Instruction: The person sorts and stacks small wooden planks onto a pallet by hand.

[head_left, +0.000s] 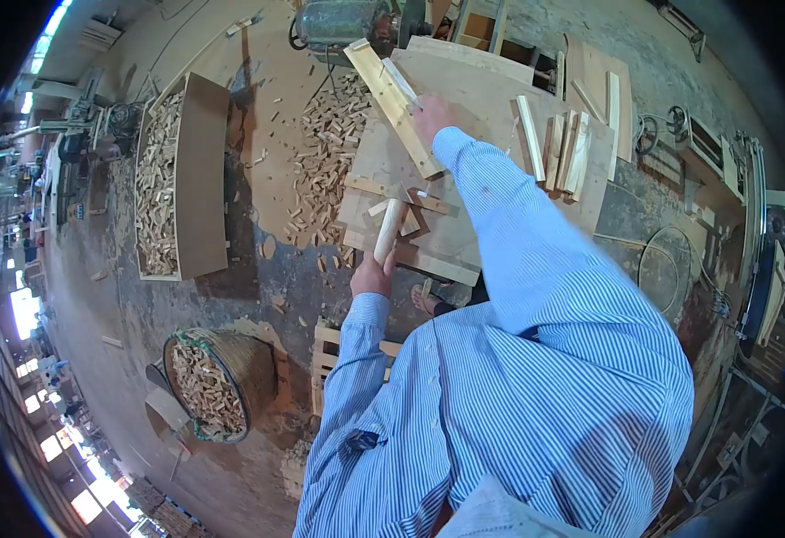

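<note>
My left hand is closed around the lower end of a pale wooden piece. That piece's far end rests over small wooden blocks fixed on the plywood worktop. My right hand reaches across the worktop and is closed on the near end of a narrow pale wood strip. The strip lies alongside a longer wooden fence board, which has dark spots along it. My right fingertips are partly hidden by the hand itself.
Several wood strips lie on the worktop's right side. A green machine motor stands beyond it. Wood offcuts cover the floor at left. A long box and a round basket hold more offcuts. Below sits a slatted pallet.
</note>
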A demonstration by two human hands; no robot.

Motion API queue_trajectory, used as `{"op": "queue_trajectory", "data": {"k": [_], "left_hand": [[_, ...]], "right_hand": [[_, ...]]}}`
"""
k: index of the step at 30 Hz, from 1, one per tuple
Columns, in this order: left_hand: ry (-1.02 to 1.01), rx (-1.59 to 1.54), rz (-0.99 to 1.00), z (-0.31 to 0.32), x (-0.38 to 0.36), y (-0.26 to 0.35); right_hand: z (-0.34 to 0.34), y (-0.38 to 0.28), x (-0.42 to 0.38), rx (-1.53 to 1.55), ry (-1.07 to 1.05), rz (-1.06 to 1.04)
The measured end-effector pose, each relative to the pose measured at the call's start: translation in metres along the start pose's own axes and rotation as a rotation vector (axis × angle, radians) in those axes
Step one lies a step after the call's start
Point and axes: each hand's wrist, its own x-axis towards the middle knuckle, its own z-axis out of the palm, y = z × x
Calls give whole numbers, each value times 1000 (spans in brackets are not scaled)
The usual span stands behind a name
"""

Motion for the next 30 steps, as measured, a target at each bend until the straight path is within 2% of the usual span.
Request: {"op": "queue_trajectory", "data": {"k": [3,11,25,27,30], "left_hand": [[61,-3,51,1,3,2],[67,6,61,3,18,15],[75,41,47,-7,66,81],[83,45,35,-6,67,84],[79,64,-2,-7,63,84]], "right_hand": [[1,0,9,-19,1,-13],[-8,5,26,-57,2,-14],[-21,39,101,-4,50,-60],[-31,42,106,71,-68,-30],[-41,45,102,122,-77,-5]]}}
